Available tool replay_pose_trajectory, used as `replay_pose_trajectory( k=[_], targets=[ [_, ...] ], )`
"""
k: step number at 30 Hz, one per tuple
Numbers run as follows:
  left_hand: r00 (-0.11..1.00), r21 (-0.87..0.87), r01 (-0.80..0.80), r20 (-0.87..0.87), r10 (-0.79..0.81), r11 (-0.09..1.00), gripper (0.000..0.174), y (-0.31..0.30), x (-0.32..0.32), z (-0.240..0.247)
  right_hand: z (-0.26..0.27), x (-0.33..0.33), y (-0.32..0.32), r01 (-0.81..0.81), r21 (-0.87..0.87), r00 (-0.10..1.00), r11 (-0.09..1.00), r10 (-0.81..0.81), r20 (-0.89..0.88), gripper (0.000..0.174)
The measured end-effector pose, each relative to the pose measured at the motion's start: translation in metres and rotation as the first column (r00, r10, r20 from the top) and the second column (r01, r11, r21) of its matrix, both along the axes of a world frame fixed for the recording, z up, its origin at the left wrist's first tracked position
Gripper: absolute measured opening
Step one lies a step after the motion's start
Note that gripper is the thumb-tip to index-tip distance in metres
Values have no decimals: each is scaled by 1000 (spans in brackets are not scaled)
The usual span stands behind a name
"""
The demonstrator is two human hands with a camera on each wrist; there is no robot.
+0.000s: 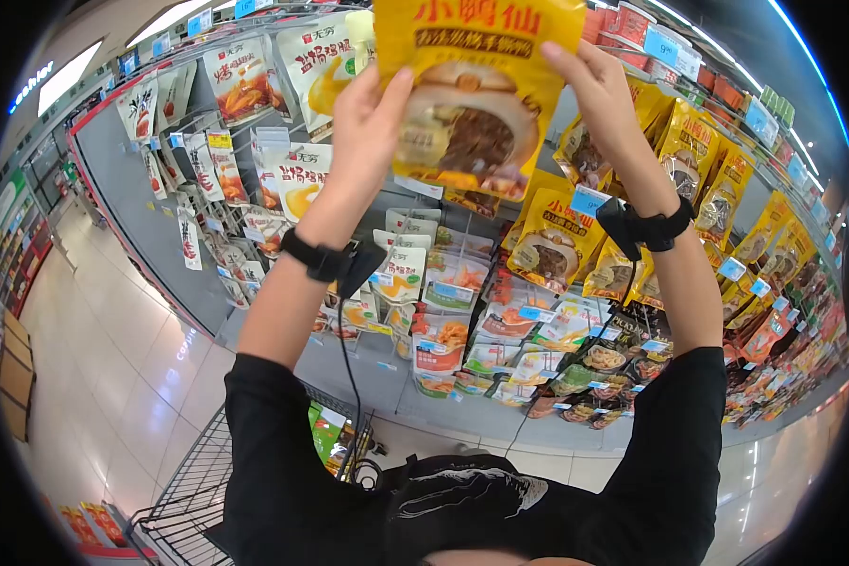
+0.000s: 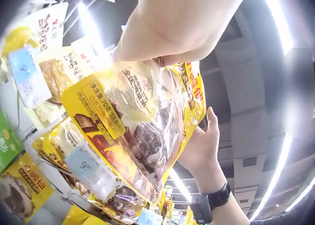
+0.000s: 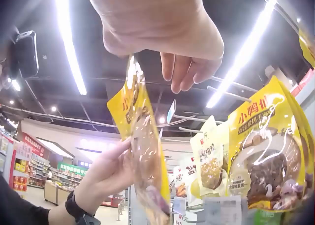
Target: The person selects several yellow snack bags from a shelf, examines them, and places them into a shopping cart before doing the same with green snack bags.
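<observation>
A yellow food bag (image 1: 481,104) with a brown-meat picture is held up in front of the shelf. My left hand (image 1: 368,123) pinches its left edge, thumb on the front. At its upper right edge, my right hand (image 1: 590,90) grips it with the thumb in front. In the left wrist view the bag (image 2: 147,121) hangs under the left hand (image 2: 172,28), the right hand (image 2: 202,141) behind it. The right wrist view shows the bag (image 3: 145,151) nearly edge-on, between the left hand (image 3: 108,171) and the right hand (image 3: 162,33), whose other fingers extend past it.
Similar yellow bags (image 1: 552,241) hang on hooks at the right, with white bags (image 1: 245,80) at the left. Packets and blue price tags (image 1: 590,201) fill the rack below. A wire cart (image 1: 184,491) stands at lower left, and tiled floor (image 1: 94,311) lies left.
</observation>
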State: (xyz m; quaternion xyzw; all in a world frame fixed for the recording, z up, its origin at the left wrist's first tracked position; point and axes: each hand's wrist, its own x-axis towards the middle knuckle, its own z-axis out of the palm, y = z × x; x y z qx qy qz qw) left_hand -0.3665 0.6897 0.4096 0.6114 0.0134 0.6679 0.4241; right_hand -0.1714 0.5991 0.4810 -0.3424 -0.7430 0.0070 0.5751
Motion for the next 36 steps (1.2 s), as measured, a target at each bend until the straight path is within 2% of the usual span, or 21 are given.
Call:
replay_pose_trajectory(
  k=[1,3,4,5,8,9,10,11,13,14,15,16,17,19,22,26,28,30,36],
  targets=[
    [1000,36,4,28,-5,999,22,5,10,7,0,5,0,1,-3,1000,1000,-1,0,32],
    [998,72,12,57,-16,997,21,16,30,18,3,21,5,207,-21,960,978,-198,199,31],
    [994,173,-54,101,37,983,20,22,39,22,3,28,12,193,62,963,979,-201,178,26],
    [985,269,-124,150,86,955,19,25,44,25,4,32,14,195,61,963,979,-203,179,26],
    [981,387,-167,158,114,907,17,43,53,32,2,47,28,149,232,961,961,-196,197,17],
    [979,447,-182,167,118,876,16,46,57,32,-2,53,36,155,236,960,959,-203,195,17],
    [985,358,-150,132,109,922,14,47,62,27,-8,60,44,141,224,969,964,-181,166,17],
    [986,359,-145,130,104,922,14,49,66,22,-11,61,47,125,213,978,969,-157,138,17],
    [999,141,-35,-32,39,989,14,53,68,13,-23,62,50,143,154,979,978,-162,124,20],
    [991,-21,79,-108,-81,997,16,49,65,9,-25,59,51,197,-14,978,980,-195,70,24],
    [991,-17,78,-110,-79,997,16,53,66,8,-27,57,52,236,-181,972,955,-236,22,29],
    [990,-29,40,-137,-44,999,18,60,69,3,-29,54,53,249,-194,967,949,-254,-1,39],
    [986,-41,0,-164,-7,999,21,63,70,2,-29,51,55,248,-191,968,950,-253,-2,39],
    [980,-66,-35,-198,22,997,22,70,69,1,-29,46,61,146,-172,978,974,-169,-126,43],
    [986,-95,-40,-164,24,995,23,65,66,2,-23,36,55,169,-217,968,961,-203,-145,47],
    [981,-106,-41,-195,19,994,24,65,63,0,-24,46,67,217,-310,956,926,-266,-126,48],
    [976,-120,-41,-217,14,992,24,67,60,1,-24,46,71,177,-293,959,939,-232,-164,46],
    [939,-131,-107,-340,57,986,25,71,56,2,-24,44,68,136,-297,961,945,-200,-194,44],
    [943,-73,-53,-332,25,996,25,76,56,1,-25,43,61,34,-353,952,935,-138,-274,40]
  ],
)
